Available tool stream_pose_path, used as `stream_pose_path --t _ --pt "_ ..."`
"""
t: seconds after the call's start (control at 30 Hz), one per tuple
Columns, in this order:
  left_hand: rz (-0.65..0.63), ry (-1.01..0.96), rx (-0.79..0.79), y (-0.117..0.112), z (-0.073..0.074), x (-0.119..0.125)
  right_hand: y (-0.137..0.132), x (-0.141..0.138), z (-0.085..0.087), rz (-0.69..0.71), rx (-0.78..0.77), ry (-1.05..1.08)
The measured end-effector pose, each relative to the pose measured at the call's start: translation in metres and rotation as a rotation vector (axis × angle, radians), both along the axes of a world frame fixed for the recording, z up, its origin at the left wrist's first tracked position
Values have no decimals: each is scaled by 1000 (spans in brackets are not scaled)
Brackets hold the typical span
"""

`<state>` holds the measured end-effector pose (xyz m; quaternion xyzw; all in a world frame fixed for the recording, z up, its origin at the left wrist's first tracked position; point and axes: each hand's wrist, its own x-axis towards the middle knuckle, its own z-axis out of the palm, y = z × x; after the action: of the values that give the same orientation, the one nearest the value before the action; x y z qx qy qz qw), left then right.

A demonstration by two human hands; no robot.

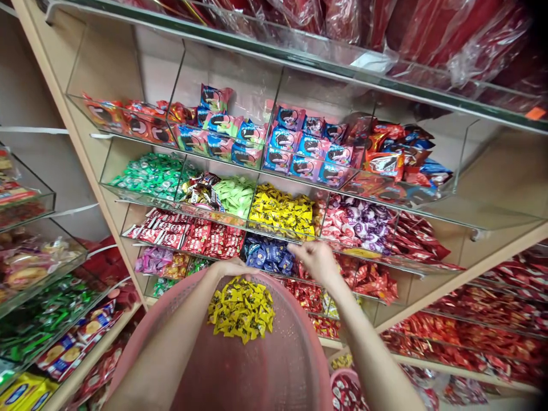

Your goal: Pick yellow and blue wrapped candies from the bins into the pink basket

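A pink plastic basket (pixel 282 365) sits in front of me with a pile of yellow wrapped candies (pixel 242 308) in it. My left hand (pixel 233 267) grips the basket's far rim, fingers curled over the edge. My right hand (pixel 314 258) reaches to the front edge of the clear shelf bin, just below the bin of yellow candies (pixel 282 212); its fingers are pinched together and I cannot make out what is in them. Beside it lies a bin of blue-wrapped candies (pixel 269 254).
Tiered clear acrylic bins (pixel 299 85) hold many sweets: green (pixel 149 174), red (pixel 188 235), pink and purple (pixel 357 221), blue snack packs (pixel 299 149). Red bags fill the top shelf (pixel 428 28). More bins stand at left (pixel 38 274) and lower right (pixel 471 337).
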<state>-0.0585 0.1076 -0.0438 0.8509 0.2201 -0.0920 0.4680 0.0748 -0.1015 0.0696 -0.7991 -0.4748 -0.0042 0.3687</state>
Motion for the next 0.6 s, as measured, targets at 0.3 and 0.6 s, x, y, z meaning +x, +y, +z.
stream_pose_path --t 0.3,0.6 --pt "14 -37 -39 -1 -3 0 46 41 46 -465 -364 -435" --pt "5 -25 8 -3 5 -4 63 44 38 -521 -398 -386"
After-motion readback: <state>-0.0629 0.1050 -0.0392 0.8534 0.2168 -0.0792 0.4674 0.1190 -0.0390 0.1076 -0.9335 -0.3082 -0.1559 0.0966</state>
